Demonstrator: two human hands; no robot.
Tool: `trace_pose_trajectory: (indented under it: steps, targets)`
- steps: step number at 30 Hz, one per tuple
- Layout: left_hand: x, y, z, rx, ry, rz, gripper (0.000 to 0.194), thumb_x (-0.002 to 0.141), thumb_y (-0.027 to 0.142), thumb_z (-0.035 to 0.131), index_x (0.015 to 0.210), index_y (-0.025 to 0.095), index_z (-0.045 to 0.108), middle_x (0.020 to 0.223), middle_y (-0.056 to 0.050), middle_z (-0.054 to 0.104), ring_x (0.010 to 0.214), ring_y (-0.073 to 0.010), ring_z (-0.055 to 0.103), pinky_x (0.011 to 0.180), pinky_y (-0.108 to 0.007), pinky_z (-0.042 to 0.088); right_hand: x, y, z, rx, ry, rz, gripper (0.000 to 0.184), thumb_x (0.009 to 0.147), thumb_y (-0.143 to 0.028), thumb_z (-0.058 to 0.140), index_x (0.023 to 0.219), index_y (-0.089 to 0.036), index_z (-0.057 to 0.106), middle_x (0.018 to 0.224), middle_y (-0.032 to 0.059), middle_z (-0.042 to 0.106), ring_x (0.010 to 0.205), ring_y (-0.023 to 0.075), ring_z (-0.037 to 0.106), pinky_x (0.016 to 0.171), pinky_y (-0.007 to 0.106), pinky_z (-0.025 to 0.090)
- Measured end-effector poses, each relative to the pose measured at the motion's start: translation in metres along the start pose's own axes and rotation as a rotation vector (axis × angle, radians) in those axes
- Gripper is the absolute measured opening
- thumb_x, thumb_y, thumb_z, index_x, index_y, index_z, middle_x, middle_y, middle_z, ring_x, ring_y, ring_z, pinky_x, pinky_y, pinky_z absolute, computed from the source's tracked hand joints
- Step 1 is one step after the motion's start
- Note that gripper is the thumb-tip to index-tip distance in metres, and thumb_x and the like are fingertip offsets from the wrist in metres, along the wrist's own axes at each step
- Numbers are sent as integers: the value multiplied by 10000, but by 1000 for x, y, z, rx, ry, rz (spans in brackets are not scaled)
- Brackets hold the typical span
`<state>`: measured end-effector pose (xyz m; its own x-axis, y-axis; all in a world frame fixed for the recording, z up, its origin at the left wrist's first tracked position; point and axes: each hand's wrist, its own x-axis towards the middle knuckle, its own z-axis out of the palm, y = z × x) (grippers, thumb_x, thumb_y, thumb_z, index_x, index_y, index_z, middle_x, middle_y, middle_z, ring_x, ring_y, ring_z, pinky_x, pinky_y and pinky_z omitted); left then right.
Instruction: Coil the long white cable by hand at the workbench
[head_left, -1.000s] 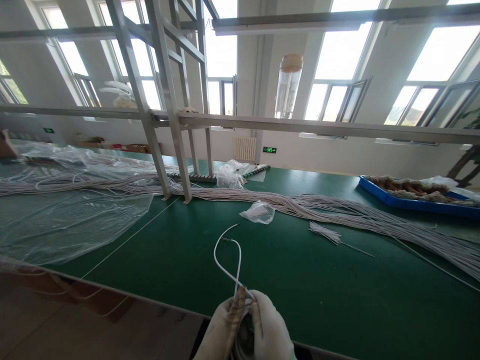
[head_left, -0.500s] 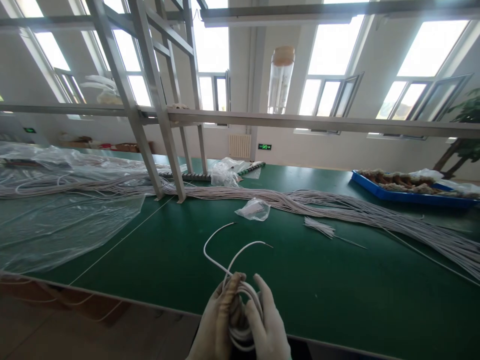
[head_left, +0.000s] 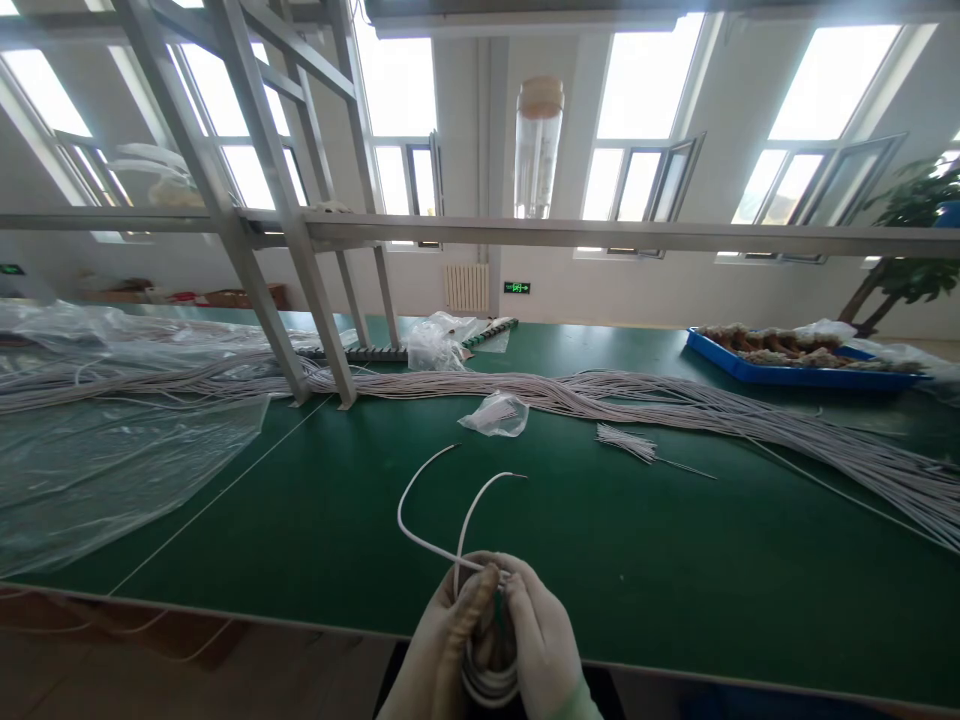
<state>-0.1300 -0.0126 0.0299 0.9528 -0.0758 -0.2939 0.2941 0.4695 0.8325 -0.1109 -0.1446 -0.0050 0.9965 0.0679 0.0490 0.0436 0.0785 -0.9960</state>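
Both my hands wear white gloves and meet at the bottom middle over the near edge of the green table [head_left: 675, 560]. My left hand [head_left: 439, 655] and my right hand [head_left: 544, 650] together grip a small coil of white wire [head_left: 487, 685]. Two loose ends of that white wire [head_left: 420, 500] curve up and away from my fingers over the table. A long bundle of white wires [head_left: 675, 405] lies across the table beyond them.
A small clear bag [head_left: 496, 413] and a short tuft of cut wires [head_left: 626, 442] lie mid-table. Clear plastic sheeting [head_left: 112, 460] covers the left side. A blue tray [head_left: 787, 373] of brownish parts sits far right. Metal frame legs [head_left: 330, 340] stand at the back left.
The wire coil has been turned in my hands; the free end swung from a tight loop out to the right. The view shifted slightly to the right and up.
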Motion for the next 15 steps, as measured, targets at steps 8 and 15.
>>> trace_pose_trajectory:
  steps: [8, 15]
  targets:
    - [9, -2, 7, -50, 48, -74, 340, 949, 359, 719, 1225, 182, 631, 1183, -97, 739, 1182, -226, 697, 982, -247, 598, 2, 13, 1, 332, 23, 119, 558, 987, -648, 509, 1165, -154, 699, 1068, 124, 731, 994, 284, 694, 927, 418, 576]
    - [24, 4, 16, -179, 71, -211, 269, 890, 259, 788, 1110, 159, 669, 1038, -115, 771, 978, -239, 756, 805, -271, 634, -1, 11, 6, 47, 186, 68, 660, 993, -760, 359, 1244, -211, 625, 1124, 129, 718, 1066, 286, 683, 971, 427, 579]
